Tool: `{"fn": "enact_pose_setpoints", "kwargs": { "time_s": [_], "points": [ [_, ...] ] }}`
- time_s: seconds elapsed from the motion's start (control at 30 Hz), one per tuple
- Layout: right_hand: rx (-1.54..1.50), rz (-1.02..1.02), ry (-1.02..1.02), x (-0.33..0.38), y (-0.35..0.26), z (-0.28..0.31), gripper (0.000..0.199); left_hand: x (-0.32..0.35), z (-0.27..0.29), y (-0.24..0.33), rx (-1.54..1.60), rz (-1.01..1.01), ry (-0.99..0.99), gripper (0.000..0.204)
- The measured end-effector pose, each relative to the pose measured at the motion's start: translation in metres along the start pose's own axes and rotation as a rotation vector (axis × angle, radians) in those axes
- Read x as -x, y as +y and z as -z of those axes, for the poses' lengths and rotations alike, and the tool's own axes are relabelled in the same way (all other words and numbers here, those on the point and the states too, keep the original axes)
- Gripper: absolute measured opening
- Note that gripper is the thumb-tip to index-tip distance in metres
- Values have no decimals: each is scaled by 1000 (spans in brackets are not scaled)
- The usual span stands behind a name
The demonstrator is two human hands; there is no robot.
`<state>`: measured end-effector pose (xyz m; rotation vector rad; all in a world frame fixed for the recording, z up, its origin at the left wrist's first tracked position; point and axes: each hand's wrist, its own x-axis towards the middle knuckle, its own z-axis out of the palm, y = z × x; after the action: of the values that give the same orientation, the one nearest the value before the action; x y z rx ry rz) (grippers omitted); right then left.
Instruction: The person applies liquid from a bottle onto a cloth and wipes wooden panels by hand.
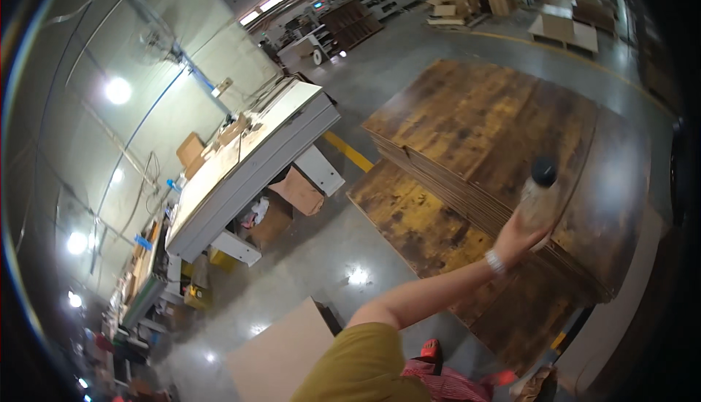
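Note:
My left hand [517,240] is stretched out to the right, its fingers wrapped round a clear bottle [539,203] with a black cap. The bottle is held cap up, over the right part of a tall stack of brown wood-grain panels [467,113]. I cannot tell whether its base touches the top panel. A pale band [495,261] circles my wrist, and the sleeve is olive. Below the tall stack, a lower level of similar panels [416,212] juts out toward me. My right hand does not show.
A long white-topped workbench [252,154] stands at the left, with cardboard boxes [274,219] underneath. Near my feet lies a flat beige board [281,351]. A brown crumpled object [537,386] is at the lower right. Pallets with cardboard [564,33] stand at the back right.

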<state>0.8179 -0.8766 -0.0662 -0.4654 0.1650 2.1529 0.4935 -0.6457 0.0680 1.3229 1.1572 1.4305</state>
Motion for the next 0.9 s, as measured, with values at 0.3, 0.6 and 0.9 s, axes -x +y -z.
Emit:
{"fn": "enact_pose_setpoints", "kwargs": {
  "time_s": [0.3, 0.6, 0.9],
  "points": [
    [1354, 287, 196, -58, 71, -79, 27, 270, 227, 25, -77, 370, 636, 60],
    [1659, 83, -183, -149, 133, -177, 20, 415, 271, -6, -10, 373, 1456, 45],
    [1920, -17, -510, -251, 258, -265, 14, 439, 371, -1, 20, 346, 1543, 45]
  ]
}}
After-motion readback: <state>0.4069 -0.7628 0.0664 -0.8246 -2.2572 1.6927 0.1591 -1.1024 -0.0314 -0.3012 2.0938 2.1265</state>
